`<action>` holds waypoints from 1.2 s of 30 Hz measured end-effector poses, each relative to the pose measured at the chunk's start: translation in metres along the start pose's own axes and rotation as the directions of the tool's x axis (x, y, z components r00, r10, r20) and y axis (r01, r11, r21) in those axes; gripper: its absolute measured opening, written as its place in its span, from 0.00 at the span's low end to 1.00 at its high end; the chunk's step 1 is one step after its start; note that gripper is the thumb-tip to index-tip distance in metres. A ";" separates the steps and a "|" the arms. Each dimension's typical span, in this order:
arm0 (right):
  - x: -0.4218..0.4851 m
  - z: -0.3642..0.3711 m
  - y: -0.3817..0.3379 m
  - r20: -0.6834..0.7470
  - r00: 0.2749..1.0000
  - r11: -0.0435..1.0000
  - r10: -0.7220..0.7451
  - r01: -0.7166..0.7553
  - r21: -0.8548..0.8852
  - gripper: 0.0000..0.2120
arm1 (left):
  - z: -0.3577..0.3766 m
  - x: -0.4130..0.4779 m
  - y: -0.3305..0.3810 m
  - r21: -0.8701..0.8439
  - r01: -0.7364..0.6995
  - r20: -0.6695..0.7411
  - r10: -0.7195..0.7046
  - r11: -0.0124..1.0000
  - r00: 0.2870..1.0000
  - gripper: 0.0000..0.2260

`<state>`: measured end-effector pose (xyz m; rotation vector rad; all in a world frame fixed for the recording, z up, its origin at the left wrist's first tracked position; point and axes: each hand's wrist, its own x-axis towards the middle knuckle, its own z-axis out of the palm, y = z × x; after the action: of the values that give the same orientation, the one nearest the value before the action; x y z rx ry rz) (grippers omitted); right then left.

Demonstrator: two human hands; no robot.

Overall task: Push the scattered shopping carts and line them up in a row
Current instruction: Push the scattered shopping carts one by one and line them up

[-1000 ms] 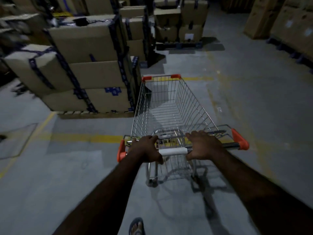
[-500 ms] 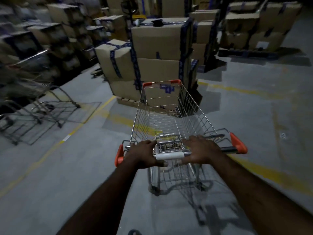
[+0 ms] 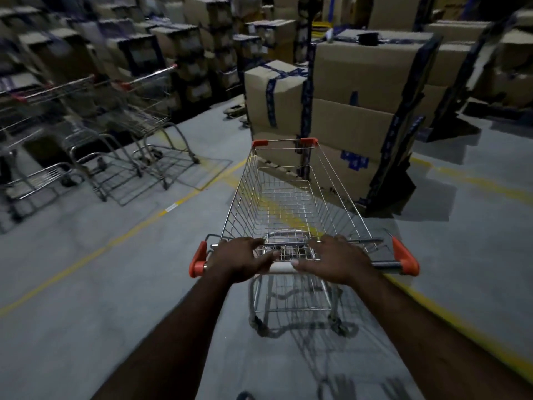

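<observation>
Compared with half a second ago, the view has swung left: the parked carts (image 3: 95,145) now sit well inside the frame at upper left instead of at its edge, and the boxes (image 3: 360,93) lie right of centre. The pushed cart (image 3: 291,203) stands mid-frame on the floor (image 3: 115,269), its basket pointing at the boxes, well apart from the parked carts.

The left hand (image 3: 240,259) is wrapped around the handle (image 3: 281,267) near its left orange end cap. The right hand (image 3: 334,259) lies over the handle with fingers spread and extended forward, looser than in the earlier frame; whether it clasps the bar cannot be told.

The parked carts are motion-blurred; their count is unclear and the leftmost is cut off by the frame edge. The hands hide most of the handle. A dark shape at the bottom edge is cut off and unidentifiable.
</observation>
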<state>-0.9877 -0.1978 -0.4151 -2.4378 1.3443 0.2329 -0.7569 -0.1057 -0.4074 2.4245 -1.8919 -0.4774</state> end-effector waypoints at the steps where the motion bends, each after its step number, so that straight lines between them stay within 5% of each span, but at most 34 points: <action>1: 0.009 0.000 -0.008 0.006 1.000 1.000 -0.005 0.005 -0.007 0.50 | -0.003 0.003 -0.009 -0.006 0.017 -0.005 -0.017 1.000 1.000 0.40; 11: 0.089 -0.014 -0.067 0.028 0.996 0.995 -0.081 0.083 -0.059 0.58 | -0.030 0.037 -0.076 -0.062 0.151 -0.025 -0.153 0.987 0.988 0.34; 22: 0.180 -0.038 -0.132 0.042 0.982 0.973 -0.183 0.187 -0.137 0.43 | -0.061 0.070 -0.140 -0.082 0.255 -0.071 -0.260 0.964 0.963 0.31; 36: 0.288 -0.047 -0.221 0.045 0.921 0.903 -0.388 0.389 -0.180 0.44 | -0.079 0.098 -0.233 -0.142 0.448 -0.110 -0.464 0.882 0.879 0.31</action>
<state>-0.6476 -0.3339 -0.4107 -2.7925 0.8328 0.2745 -0.4962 -0.1513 -0.4021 2.7378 -1.1916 -0.3964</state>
